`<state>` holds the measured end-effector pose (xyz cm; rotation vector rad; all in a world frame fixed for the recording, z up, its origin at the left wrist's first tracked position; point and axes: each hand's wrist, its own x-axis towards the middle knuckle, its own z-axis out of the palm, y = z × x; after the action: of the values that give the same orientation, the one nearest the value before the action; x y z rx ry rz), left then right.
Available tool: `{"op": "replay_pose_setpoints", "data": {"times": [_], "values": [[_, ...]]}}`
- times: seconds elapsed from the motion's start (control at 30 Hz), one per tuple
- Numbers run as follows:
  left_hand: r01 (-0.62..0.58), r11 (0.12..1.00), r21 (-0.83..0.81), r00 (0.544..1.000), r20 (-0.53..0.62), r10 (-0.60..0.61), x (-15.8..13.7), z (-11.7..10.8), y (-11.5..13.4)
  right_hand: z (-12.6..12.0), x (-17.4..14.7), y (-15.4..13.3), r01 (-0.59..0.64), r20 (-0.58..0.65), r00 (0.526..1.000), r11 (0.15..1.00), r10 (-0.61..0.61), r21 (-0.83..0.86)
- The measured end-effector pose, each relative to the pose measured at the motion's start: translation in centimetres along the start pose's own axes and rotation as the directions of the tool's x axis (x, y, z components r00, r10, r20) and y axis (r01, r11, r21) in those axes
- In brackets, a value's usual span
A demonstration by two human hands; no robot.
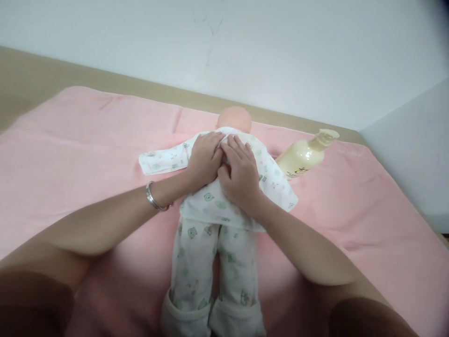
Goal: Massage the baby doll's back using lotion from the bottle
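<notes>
A baby doll (234, 119) lies lengthwise on a pink towel (77, 154), head away from me, dressed in a white printed top (210, 201) and matching trousers (210, 271). My left hand (204, 160) rests flat on the doll's upper body, fingers together, a silver bracelet (154, 197) on the wrist. My right hand (241, 177) lies flat beside it, touching it, fingers spread on the top. Neither hand grips anything. One sleeve (161, 161) stretches out to the left.
A cream pump bottle (306, 154) lies on its side on the towel, just right of the doll's shoulder. A tan surface edge (31, 75) and a white wall (245, 47) lie behind the towel.
</notes>
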<state>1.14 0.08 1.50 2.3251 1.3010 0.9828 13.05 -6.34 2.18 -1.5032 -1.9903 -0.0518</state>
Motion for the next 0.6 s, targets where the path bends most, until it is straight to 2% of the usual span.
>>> {"op": "replay_pose_setpoints", "data": {"times": [0.27,0.5,0.6], "values": [[0.088,0.996,-0.027,0.991,-0.095,-0.090,-0.1,1.5,-0.3,1.6,-0.2,0.5,-0.037,-0.107,0.993,0.998,0.042,0.051],[0.092,0.995,-0.031,0.988,-0.119,-0.095,0.1,1.8,-0.5,2.5,-0.1,1.4,-0.095,-0.165,0.980,0.988,0.114,0.123],[0.070,0.997,-0.025,0.989,-0.127,-0.072,0.2,2.0,-0.7,2.7,0.2,1.7,-0.102,-0.150,0.981,0.985,0.123,0.139]]}}
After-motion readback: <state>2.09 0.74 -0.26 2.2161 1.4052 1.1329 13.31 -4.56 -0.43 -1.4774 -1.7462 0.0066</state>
